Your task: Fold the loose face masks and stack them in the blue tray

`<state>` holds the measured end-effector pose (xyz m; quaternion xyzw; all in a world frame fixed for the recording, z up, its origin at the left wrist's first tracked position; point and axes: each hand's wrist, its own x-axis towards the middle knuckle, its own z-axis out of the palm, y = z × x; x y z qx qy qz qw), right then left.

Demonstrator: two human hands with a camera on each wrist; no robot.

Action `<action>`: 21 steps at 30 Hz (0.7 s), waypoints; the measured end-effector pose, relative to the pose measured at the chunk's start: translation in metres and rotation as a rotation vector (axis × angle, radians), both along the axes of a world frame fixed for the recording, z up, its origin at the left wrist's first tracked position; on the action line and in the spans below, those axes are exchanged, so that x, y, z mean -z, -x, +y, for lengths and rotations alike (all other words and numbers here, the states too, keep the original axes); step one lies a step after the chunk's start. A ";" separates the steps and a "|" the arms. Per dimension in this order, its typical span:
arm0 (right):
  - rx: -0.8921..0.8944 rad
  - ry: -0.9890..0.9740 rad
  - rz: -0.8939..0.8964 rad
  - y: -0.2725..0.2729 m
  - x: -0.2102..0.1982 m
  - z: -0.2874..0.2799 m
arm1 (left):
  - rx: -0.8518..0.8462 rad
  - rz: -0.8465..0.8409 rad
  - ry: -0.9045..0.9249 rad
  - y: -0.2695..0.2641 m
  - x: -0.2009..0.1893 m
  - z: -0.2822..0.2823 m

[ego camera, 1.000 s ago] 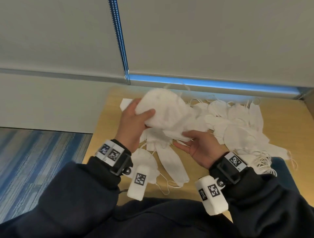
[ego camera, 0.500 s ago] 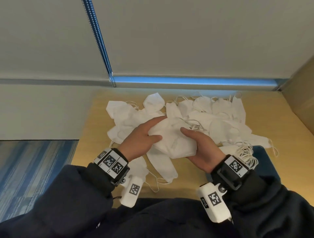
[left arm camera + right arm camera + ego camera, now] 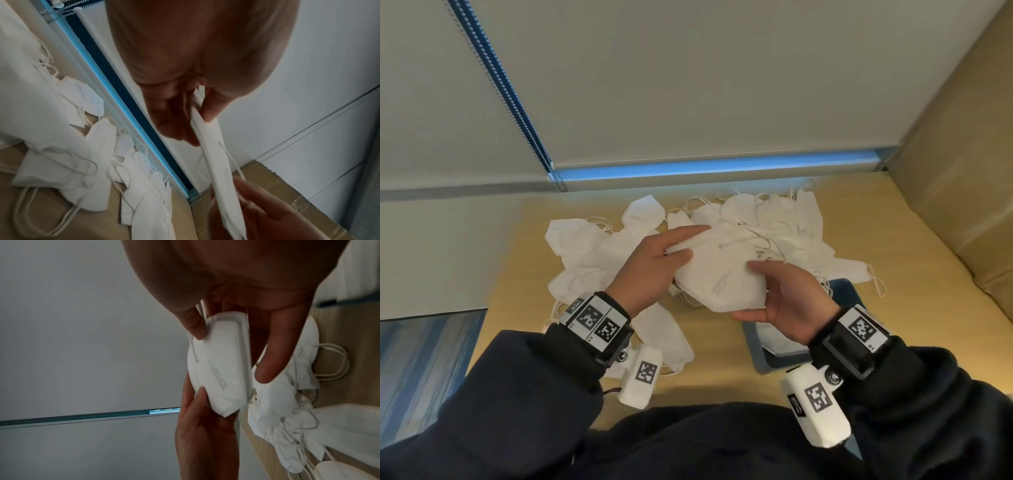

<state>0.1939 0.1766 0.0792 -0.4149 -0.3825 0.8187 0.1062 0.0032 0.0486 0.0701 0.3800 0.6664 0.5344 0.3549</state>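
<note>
I hold a white folded face mask (image 3: 717,277) flat between both hands, above the wooden table. My left hand (image 3: 693,243) pinches its left end, thumb on top. My right hand (image 3: 748,291) grips its right end, fingers above and thumb below. In the left wrist view the mask (image 3: 216,162) shows edge-on, pressed flat, between the fingers (image 3: 209,112). In the right wrist view the mask (image 3: 222,366) is clamped between my thumb and fingers. The blue tray (image 3: 761,356) lies under my right hand and holds a white mask (image 3: 779,339). Loose masks (image 3: 774,222) lie piled behind.
More loose masks (image 3: 585,246) with tangled ear loops spread to the left, and one mask (image 3: 664,335) lies near my left wrist. A cardboard box (image 3: 962,178) stands along the right. A window blind with a bead chain (image 3: 517,102) hangs behind the table (image 3: 911,308).
Both hands brought the mask down from in front of the pile and pressed it flat. It has shifted right, closer to the tray.
</note>
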 end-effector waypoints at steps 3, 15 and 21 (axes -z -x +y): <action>-0.018 -0.034 0.024 -0.017 0.002 0.011 | 0.016 0.060 0.043 -0.011 -0.001 0.011; -0.113 -0.167 -0.050 -0.074 0.010 0.058 | 0.081 0.152 0.161 -0.051 0.004 0.035; -0.229 0.044 0.156 -0.097 0.007 0.102 | 0.076 0.251 0.259 -0.065 0.016 0.034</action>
